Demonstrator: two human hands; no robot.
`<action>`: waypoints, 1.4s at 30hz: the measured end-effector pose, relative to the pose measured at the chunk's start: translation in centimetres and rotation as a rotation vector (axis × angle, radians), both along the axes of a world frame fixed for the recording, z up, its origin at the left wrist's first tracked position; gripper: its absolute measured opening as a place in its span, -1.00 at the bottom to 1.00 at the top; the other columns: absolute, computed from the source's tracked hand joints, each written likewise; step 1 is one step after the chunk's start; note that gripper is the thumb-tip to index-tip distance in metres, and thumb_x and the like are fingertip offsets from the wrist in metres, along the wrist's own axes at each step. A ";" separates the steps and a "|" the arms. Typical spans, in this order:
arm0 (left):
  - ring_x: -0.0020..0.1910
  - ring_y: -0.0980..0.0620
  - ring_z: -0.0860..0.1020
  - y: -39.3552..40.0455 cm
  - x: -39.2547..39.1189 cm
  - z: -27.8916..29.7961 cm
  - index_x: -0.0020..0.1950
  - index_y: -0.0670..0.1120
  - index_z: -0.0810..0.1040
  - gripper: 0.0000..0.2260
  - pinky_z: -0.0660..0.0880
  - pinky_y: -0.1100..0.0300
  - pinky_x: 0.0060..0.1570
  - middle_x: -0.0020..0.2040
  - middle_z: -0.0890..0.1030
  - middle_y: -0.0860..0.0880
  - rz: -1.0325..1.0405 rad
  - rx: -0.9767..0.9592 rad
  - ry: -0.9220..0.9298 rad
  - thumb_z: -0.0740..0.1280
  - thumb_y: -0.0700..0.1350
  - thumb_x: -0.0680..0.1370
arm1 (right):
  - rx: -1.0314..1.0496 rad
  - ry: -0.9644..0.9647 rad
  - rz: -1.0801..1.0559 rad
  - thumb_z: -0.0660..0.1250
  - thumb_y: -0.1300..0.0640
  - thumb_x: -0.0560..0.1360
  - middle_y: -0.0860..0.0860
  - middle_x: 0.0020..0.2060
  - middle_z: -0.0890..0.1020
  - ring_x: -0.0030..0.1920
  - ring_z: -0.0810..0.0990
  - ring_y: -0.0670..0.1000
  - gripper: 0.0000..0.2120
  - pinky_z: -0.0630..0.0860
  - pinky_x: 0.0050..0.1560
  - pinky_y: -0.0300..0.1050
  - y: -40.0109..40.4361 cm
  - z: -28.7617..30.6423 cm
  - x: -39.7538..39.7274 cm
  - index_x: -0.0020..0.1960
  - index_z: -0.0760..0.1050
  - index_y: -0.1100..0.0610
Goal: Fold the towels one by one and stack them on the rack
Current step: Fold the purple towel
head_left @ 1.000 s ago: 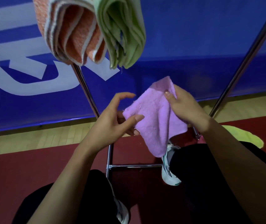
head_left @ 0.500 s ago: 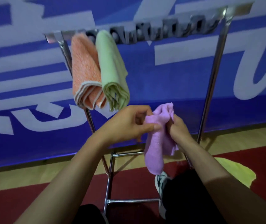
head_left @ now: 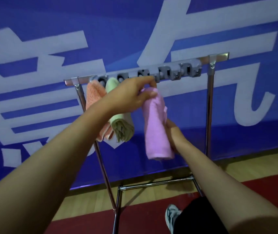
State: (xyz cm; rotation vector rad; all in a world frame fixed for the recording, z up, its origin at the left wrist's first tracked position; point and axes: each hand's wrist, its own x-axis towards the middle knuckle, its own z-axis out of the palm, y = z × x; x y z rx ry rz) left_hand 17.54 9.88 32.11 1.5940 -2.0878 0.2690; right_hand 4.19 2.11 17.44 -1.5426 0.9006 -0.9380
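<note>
Backdrop: blue banner, wood-and-red floor.
Rack: orange towel, green towel hung.
Left hand: fingers pinching pink towel top.
Right hand: gripping its side.

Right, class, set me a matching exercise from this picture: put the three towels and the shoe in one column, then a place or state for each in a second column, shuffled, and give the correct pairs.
Column one:
1. orange towel
2. green towel
3. pink towel
4. shoe

Column two:
A. held up in both hands, the left hand pinching its top and the right hand at its side
B. on the red floor near the bottom edge
C. hanging nearest the rack's left end
D. hanging on the rack between the other two towels

Pairs: 1-C, 2-D, 3-A, 4-B
</note>
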 end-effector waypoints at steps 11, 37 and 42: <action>-0.27 -0.13 0.63 -5.7 6.0 4.4 0.08 0.12 0.48 -0.84 0.58 0.02 -0.12 -0.19 0.61 -0.10 0.398 -0.053 -0.025 0.21 0.17 0.68 | 0.239 -0.095 0.175 0.09 0.23 0.71 0.02 -0.15 0.54 -0.20 0.52 0.00 -0.72 0.50 -0.04 -0.03 -3.0 1.9 2.0 -0.13 0.41 0.03; -0.04 0.06 0.60 -8.2 6.6 6.9 0.19 0.06 0.72 -0.82 0.46 0.16 0.01 -0.04 0.69 0.11 0.307 0.216 -0.340 0.42 -0.01 0.61 | 0.320 -0.291 -0.006 0.28 -0.19 0.64 0.10 -0.19 0.75 -0.10 0.73 0.15 -0.60 0.65 -0.16 -0.04 -4.8 -3.2 8.2 0.00 0.66 0.13; -0.07 0.10 0.54 -8.6 6.5 6.3 0.21 0.06 0.73 -0.80 0.38 0.20 -0.01 -0.12 0.59 0.16 0.276 0.189 -0.406 0.46 -0.04 0.59 | 0.230 -0.302 -0.051 0.28 -0.34 0.57 0.10 -0.11 0.75 -0.04 0.73 0.17 -0.53 0.70 0.02 0.18 -4.6 -3.8 8.1 0.05 0.64 0.06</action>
